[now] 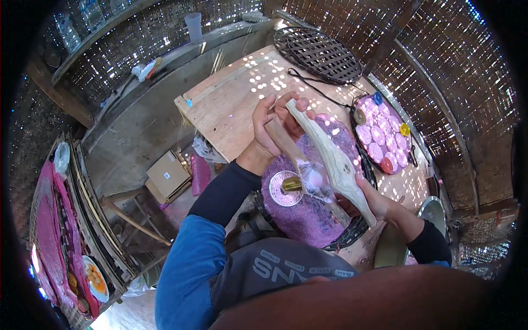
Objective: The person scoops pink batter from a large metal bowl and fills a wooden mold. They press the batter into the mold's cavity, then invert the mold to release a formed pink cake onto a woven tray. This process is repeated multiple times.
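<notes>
I hold a long pale wooden piece (329,151) over the table, slanting from far left to near right, with a narrower brown wooden piece (283,140) beside it on the left. Something whitish and shiny (315,179) sits between the two; it may be plastic film, though the view is too poor to be sure. My left hand (269,129) has the far ends, its fingers curled around the wood. My right hand (375,201) grips the pale piece toward its near end, thumb along the side; those fingers are partly hidden, so I can't tell how tightly they close.

Below the wood spreads a pink grainy mass (294,223), and on its left side lies a round pink-filled ring (275,193) with a yellow cup-like piece (291,185) against it. To the right are pink round cakes (378,135) set close together, with a blue ring (377,98) at their far edge. A dark woven tray (322,52) lies at the far end of the wooden table (212,113). Left of the table, a cardboard box (166,175) sits lower down.
</notes>
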Tool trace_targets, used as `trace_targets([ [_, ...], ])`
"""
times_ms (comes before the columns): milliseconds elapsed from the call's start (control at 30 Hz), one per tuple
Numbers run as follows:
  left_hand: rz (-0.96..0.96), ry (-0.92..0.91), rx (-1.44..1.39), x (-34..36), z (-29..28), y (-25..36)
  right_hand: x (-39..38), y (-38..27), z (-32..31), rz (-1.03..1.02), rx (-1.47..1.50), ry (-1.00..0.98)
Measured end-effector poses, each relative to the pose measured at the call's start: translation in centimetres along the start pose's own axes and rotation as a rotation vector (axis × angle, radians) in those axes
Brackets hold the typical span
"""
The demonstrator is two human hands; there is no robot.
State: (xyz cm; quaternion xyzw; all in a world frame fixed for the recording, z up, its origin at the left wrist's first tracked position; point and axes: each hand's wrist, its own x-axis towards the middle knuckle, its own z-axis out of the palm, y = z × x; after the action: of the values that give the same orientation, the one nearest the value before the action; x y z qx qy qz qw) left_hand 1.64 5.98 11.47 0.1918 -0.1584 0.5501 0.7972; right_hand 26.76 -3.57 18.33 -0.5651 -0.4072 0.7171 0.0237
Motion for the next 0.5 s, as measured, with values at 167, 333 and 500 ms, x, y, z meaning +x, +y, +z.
trace_targets([
  [167,-0.052,-0.053,-0.003,1.3,2.1,-0.4,-0.4,2.0,-1.4,-0.062,-0.042,-0.033],
  [333,-0.071,-0.063,0.010,1.8,2.6,-0.7,-1.4,1.2,-1.1,-0.059,0.022,-0.076],
  [500,-0.082,-0.104,-0.028,1.8,1.5,-0.6,-1.7,0.1,0.5,-0.145,0.050,-0.068],
])
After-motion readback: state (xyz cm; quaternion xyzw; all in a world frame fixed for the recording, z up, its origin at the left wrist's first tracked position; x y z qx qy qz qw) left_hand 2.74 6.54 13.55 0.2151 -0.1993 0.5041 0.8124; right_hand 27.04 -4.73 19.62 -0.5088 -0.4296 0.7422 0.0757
